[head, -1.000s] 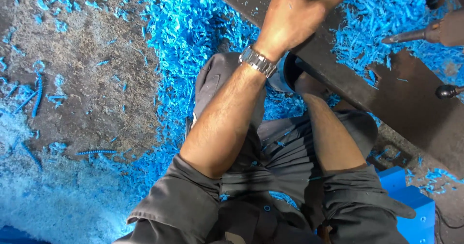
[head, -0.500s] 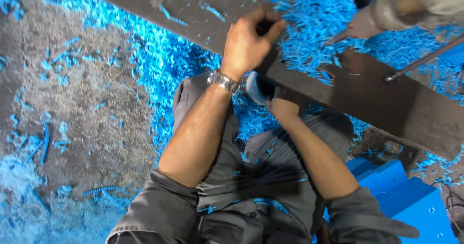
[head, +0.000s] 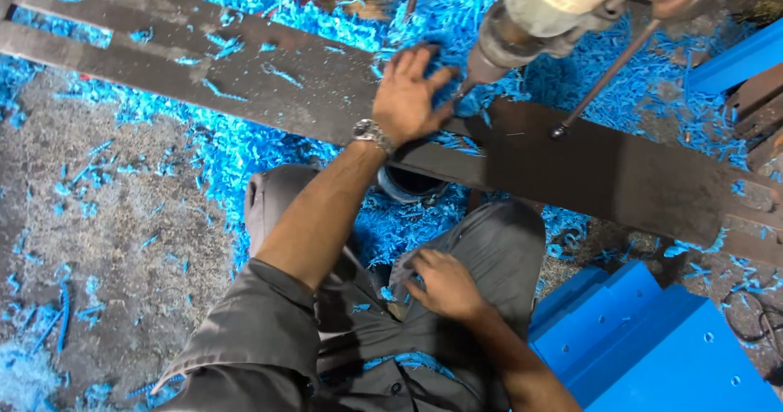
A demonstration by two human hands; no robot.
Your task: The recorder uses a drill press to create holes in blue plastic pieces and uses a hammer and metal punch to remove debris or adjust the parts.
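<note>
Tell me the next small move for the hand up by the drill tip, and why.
Probably draw the left hand back along the dark metal bar, away from the drill. Its fingers lie flat on blue shavings right beside the tip, almost touching it. The right hand rests on the lap, so nothing else is near the tip.

I am looking down into a machining workshop. A heavy drill (head: 555, 12) hangs over a long dark steel bar (head: 603, 163), blue plastic shavings (head: 188, 143) litter the gritty concrete floor (head: 122, 241), and machined blue plastic blocks (head: 652, 338) with drilled holes sit at the lower right corner.
</note>
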